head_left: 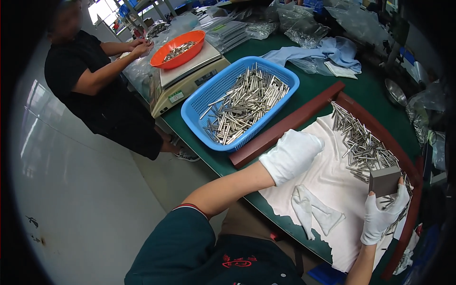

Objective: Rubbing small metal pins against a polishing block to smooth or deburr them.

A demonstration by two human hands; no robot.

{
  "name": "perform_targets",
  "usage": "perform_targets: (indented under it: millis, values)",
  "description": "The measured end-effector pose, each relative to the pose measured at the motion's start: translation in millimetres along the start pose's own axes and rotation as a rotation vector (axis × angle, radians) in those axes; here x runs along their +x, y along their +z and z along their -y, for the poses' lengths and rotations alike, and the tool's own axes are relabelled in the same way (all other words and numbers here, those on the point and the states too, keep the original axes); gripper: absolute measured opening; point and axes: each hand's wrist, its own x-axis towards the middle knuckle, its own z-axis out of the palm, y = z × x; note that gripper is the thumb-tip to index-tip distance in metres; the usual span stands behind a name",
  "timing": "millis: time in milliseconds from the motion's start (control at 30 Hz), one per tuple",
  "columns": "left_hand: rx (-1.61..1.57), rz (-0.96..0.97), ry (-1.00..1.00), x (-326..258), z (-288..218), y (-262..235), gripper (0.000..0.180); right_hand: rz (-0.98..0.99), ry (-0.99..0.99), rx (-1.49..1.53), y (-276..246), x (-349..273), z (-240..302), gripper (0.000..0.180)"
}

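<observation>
My right hand point(385, 214), in a white fingerless glove, grips a dark grey rectangular block point(385, 181) at the right of the pale cloth point(327, 175). Bare fingertips show at the block's lower edge and right side. Around and beyond the block lies a loose pile of thin silvery metal pins point(363, 142). My left hand point(297, 153), gloved in white, is curled like a fist over the cloth near the reddish-brown bar; its fingers face away, so anything inside is hidden. A crumpled white glove point(313, 210) lies on the cloth between my hands.
Reddish-brown bars point(289, 126) border the cloth on the green table. Beyond stands a blue perforated basket point(192, 111) with many pins, beside a scale point(187, 88) bearing an orange basket point(200, 42). A co-worker point(90, 71) stands at left. Plastic bags point(304, 26) lie behind.
</observation>
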Motion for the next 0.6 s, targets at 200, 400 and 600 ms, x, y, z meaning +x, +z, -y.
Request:
perform_targets:
  millis: [200, 400, 600]
  values:
    - [0.150, 0.167, 0.063, -7.1, 8.2, 1.2, 0.002, 0.021, 0.022, 0.041, 1.5, -0.1, 3.5, 0.074]
    - [0.001, -0.284, 0.180, -41.9, 24.2, -58.1, 0.013, 0.035, 0.088, 0.073, -3.3, -3.0, -1.9, 0.070]
    - [0.160, -0.425, -0.140, -67.8, 78.0, -75.5, 0.009, 0.045, 0.092, 0.102, 0.6, -2.3, -2.0, 0.070]
